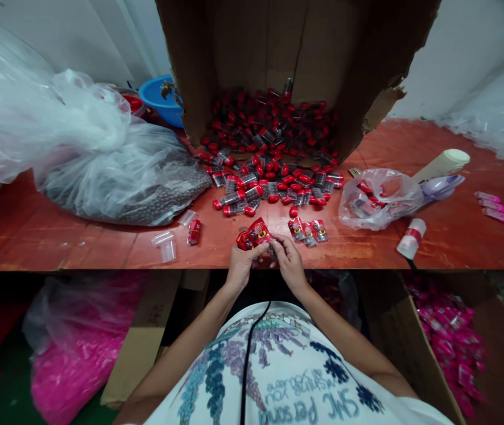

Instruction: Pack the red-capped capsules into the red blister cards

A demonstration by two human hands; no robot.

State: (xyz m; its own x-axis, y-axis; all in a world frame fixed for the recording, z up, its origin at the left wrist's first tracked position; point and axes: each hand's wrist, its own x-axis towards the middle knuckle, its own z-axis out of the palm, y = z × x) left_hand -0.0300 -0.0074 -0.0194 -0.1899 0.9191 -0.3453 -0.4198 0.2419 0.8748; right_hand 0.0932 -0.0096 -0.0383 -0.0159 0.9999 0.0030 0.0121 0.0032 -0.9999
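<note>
My left hand (pixel 241 262) is closed on a small bunch of red printed sleeve labels (pixel 254 234) at the table's near edge. My right hand (pixel 288 260) pinches a small dark item beside them, too hidden to name. A heap of small clear tubes with red caps (pixel 274 171) spills from a torn cardboard box (pixel 296 53) just beyond my hands. Three labelled tubes (pixel 308 230) lie to the right of my hands, and one more labelled tube (pixel 194 231) lies to the left near some clear caps (pixel 166 245).
A big plastic bag of dark beads (pixel 114 177) lies at left, a blue basin (pixel 159 97) behind it. A small plastic bag (pixel 373 198), a cream bottle (pixel 440 165), a white-capped bottle (pixel 411 238) and pink tubes (pixel 491 205) are at right. Pink goods fill a bag (pixel 75 354) and a box (pixel 447 339) below.
</note>
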